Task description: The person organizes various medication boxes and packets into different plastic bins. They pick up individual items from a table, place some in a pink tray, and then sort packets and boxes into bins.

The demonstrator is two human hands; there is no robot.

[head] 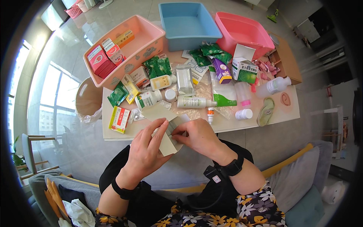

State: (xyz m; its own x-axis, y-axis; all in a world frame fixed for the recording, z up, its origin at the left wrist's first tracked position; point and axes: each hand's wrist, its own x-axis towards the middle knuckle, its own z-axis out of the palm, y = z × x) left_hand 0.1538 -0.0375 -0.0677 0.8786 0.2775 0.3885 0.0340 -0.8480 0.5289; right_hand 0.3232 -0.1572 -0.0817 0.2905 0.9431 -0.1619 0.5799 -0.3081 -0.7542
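Note:
An opened white cardboard box [167, 146] with raised flaps is held above my lap, near the table's front edge. My left hand [148, 144] grips its left side, fingers over the top. My right hand [195, 134] has its thumb and fingertips at the box's opening; whether they pinch something inside is hidden. Just beyond the box lie blister packs [137, 115] and a white spray bottle [192, 102]. A red, white and yellow medicine box [119, 119] lies left of my hands. A small orange-and-white dropper bottle [210, 115] is beyond my right hand.
Behind stand a peach bin [127, 66] holding medicine boxes, a blue bin [192, 39] and a pink bin [246, 42]. Green sachets [157, 66], a purple box [220, 71], bottles and a green hair clip or pad [266, 112] cover the table. A waste bin [89, 96] stands left.

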